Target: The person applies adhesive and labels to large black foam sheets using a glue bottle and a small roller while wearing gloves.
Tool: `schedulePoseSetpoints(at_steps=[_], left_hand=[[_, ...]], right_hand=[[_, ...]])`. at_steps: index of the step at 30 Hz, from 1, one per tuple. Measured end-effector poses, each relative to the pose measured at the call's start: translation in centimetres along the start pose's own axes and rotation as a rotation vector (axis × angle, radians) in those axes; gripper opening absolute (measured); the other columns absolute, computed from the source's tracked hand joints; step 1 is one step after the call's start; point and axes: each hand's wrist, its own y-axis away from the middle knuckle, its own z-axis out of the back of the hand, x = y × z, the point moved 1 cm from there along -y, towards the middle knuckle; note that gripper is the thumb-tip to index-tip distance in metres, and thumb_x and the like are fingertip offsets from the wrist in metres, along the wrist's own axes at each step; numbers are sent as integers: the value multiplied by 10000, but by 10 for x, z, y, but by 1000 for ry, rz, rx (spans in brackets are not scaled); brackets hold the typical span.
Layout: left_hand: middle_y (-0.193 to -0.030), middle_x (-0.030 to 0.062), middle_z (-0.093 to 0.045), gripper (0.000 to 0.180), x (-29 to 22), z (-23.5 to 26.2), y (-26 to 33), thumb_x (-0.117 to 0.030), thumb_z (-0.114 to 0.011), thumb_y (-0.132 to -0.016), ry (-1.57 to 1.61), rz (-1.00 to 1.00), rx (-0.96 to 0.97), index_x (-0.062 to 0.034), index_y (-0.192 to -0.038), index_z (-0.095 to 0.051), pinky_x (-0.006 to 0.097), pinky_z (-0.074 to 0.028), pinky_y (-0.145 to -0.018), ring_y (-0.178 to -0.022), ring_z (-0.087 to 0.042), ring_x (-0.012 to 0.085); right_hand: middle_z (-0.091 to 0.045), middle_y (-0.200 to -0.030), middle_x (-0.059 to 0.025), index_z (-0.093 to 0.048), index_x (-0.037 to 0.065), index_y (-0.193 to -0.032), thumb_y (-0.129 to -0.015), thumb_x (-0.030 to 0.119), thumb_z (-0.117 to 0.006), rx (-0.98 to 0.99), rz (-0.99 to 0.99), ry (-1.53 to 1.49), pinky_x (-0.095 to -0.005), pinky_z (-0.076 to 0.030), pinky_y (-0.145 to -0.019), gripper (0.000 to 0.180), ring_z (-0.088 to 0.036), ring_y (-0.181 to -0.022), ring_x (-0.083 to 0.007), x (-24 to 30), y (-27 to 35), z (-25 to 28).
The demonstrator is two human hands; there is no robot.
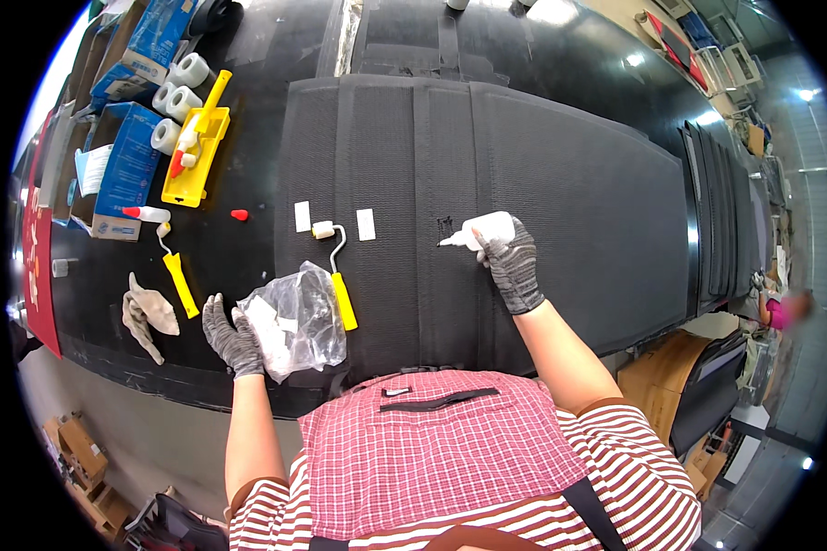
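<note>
My right hand (515, 271), in a grey knit glove, grips a white squeeze bottle (491, 228) tilted on its side. The nozzle points left, at or just above a small patch of dark wet-looking lines on the black ribbed mat (579, 184). My left hand (233, 340), gloved too, rests by the table's near edge with its fingers apart, beside a clear plastic bag (312, 317) with white pieces in it. Right of the bag lies a yellow-handled roller (343, 300). Two small white labels, one left (302, 217) and one right (366, 224), lie on the mat.
A second roller (182, 285), a crumpled cloth (149, 314), a red cap (239, 215) and a red-capped bottle (149, 214) lie left. Behind them are a yellow tray (213, 147), tape rolls (182, 103) and blue boxes (130, 170). Black mats (721, 211) are stacked right; another person (781, 309) is beyond.
</note>
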Motion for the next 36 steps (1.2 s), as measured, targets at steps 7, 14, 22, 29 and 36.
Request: schedulePoseSetpoints(at_steps=[7, 14, 22, 29, 36], left_hand=[[-1271, 166, -574, 396, 8, 1, -5, -225, -607, -863, 98, -22, -4, -36, -1211, -612, 447, -340, -1091, -1236, -488, 336], [-874, 72, -570, 485, -4, 29, 22, -213, -794, -779, 417, 415, 302, -26, -1184, -603, 319, -514, -755, -778, -578, 196], [-773, 21, -588, 262, -28, 6, 27, -3, -706, -770, 544, 271, 397, -26, -1027, -656, 264, -490, -675, -680, -531, 113], [-838, 81, -614, 307, -36, 12, 30, -69, -727, -762, 532, 236, 368, -64, -1059, -649, 340, -512, -717, -743, -599, 226], [-824, 55, -602, 281, -37, 13, 33, -36, -705, -786, 539, 220, 373, -48, -1061, -651, 295, -500, -702, -712, -571, 160]], right_hand=[[-635, -759, -75, -498, 34, -1037, -884, 260, -714, 264, -285, -175, -206, -452, -427, 349, -576, -520, -97, -19, 52, -15], [-599, -898, -95, -560, 29, -1176, -832, 250, -745, 81, 107, 702, -280, -496, -556, 449, -579, -648, -137, -12, 78, -16], [-636, -946, -105, -668, 86, -1025, -876, 190, -615, 527, 714, 660, -416, -487, -850, 189, -606, -891, -270, 42, 86, -119], [-651, -814, -118, -682, 120, -1052, -860, 212, -588, 951, 647, 975, -415, -484, -768, 233, -625, -815, -321, 12, 91, -195], [-664, -880, -111, -662, 55, -1055, -909, 232, -595, 972, 465, 773, -365, -508, -753, 239, -622, -802, -254, -7, 83, -196]])
